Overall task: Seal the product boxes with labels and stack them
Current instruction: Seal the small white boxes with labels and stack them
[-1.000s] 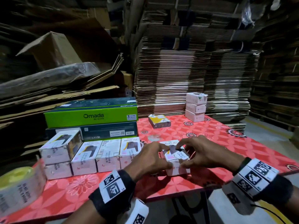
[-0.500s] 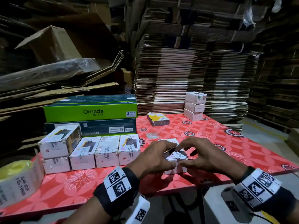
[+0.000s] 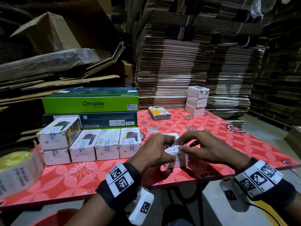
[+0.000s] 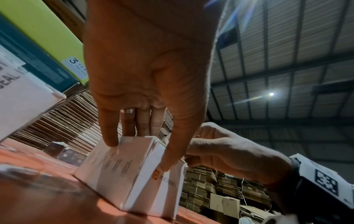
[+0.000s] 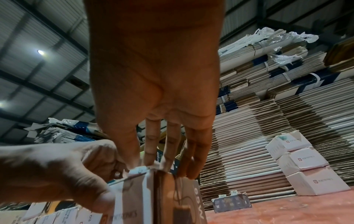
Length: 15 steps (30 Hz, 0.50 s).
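Note:
A small white product box [image 3: 176,159] [image 4: 134,174] [image 5: 153,197] stands near the front edge of the red flowered table [image 3: 228,141]. My left hand [image 3: 156,150] [image 4: 138,145] grips it, thumb on the near face and fingers on the top. My right hand [image 3: 192,147] [image 5: 162,163] pinches a white label [image 3: 174,146] [image 5: 139,169] at the box's top edge. Sealed white boxes [image 3: 105,144] stand in a row at the left, one box [image 3: 58,136] stacked on top. A label roll [image 3: 17,173] lies at the far left.
Green and dark Omada cartons [image 3: 89,105] are stacked behind the row. Three white boxes [image 3: 197,100] are stacked at the back right, a yellow-topped box [image 3: 158,113] beside them. Flattened cardboard piles [image 3: 187,62] rise behind the table.
Both hands have shifted slightly on the box, and the right fingers now pinch the label at its top edge. The box stays in place.

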Motion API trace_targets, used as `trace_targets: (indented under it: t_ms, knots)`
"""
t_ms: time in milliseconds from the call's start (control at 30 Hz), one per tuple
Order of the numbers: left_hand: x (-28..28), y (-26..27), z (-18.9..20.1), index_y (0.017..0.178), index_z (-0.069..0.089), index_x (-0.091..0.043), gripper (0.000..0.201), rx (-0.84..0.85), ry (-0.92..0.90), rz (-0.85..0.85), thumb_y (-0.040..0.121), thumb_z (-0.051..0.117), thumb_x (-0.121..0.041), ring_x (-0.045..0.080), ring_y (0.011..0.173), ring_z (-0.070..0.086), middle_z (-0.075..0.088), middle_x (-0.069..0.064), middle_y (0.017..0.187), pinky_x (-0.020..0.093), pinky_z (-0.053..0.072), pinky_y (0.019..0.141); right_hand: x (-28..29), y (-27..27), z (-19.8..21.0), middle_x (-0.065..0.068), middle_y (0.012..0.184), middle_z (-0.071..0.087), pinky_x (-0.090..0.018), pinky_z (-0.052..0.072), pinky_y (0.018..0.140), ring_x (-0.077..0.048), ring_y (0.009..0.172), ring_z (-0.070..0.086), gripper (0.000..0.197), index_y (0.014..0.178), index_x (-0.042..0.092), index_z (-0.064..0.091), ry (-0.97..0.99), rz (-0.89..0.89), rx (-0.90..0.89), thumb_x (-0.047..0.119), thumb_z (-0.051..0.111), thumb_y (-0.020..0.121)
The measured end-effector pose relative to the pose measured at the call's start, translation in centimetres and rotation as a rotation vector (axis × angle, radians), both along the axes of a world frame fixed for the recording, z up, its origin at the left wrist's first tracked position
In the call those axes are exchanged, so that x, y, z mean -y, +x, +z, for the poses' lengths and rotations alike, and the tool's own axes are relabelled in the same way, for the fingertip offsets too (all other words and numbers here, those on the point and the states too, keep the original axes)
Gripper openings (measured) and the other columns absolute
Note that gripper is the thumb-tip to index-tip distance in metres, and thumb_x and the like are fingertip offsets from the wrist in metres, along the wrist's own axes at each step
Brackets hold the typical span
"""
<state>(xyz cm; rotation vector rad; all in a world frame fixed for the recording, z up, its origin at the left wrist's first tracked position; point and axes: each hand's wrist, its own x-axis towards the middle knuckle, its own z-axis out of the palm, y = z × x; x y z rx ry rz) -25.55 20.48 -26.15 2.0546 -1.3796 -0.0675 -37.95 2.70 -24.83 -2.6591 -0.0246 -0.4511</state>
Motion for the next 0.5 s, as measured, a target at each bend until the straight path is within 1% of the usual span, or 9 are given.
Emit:
trace_targets:
  t_ms: [100, 200, 333, 433, 500]
  knots:
    - [-0.1, -0.2, -0.1, 0.124, 0.07, -0.018, 0.049, -0.022, -0.007, 0.013, 0.076, 0.079, -0.02, 0.02, 0.11, 0.063, 0.072, 0.004, 0.118, 0.033, 0.051, 0.09, 0.1, 0.4, -0.6, 0.016, 0.105, 0.071, -0.029, 0.056, 0.085, 0.0, 0.099, 0.065, 0.013, 0.106, 0.028, 0.076, -0.032, 0.0, 0.055, 0.033, 0.069, 0.096]
    - [-0.2, 0.0, -0.1, 0.128, 0.068, -0.017, 0.055, -0.067, -0.032, -0.013, 0.074, 0.08, -0.021, 0.016, 0.114, 0.063, 0.072, 0.001, 0.122, 0.035, 0.051, 0.096, -0.1, 0.7, -1.2, 0.015, 0.102, 0.07, -0.029, 0.056, 0.082, -0.001, 0.096, 0.064, 0.01, 0.101, 0.026, 0.075, -0.02, -0.012, 0.099, 0.031, 0.068, 0.096]
    - [-0.1, 0.6, -0.5, 0.139, 0.061, -0.02, 0.066, -0.095, -0.028, -0.003, 0.076, 0.081, -0.019, 0.009, 0.122, 0.059, 0.066, -0.006, 0.134, 0.027, 0.048, 0.104, -0.3, 1.0, -1.8, 0.013, 0.099, 0.069, -0.026, 0.055, 0.079, 0.0, 0.093, 0.064, 0.007, 0.097, 0.023, 0.076, 0.013, -0.053, 0.145, 0.026, 0.069, 0.095]
    - [0.0, 0.7, -0.7, 0.136, 0.063, -0.02, 0.064, -0.117, -0.046, -0.019, 0.074, 0.081, -0.019, 0.009, 0.122, 0.06, 0.066, -0.006, 0.132, 0.027, 0.048, 0.104, -0.4, 1.1, -2.1, 0.012, 0.098, 0.07, -0.022, 0.053, 0.076, 0.001, 0.092, 0.064, 0.008, 0.096, 0.02, 0.076, 0.05, -0.088, 0.156, 0.023, 0.07, 0.094]
    - [0.1, 0.8, -0.8, 0.137, 0.062, -0.019, 0.066, -0.131, -0.053, -0.015, 0.075, 0.081, -0.017, 0.006, 0.121, 0.059, 0.066, -0.006, 0.134, 0.022, 0.046, 0.104, -0.6, 1.1, -2.2, 0.012, 0.096, 0.07, -0.022, 0.052, 0.075, 0.0, 0.092, 0.064, 0.008, 0.095, 0.018, 0.077, 0.072, -0.112, 0.164, 0.023, 0.07, 0.094]
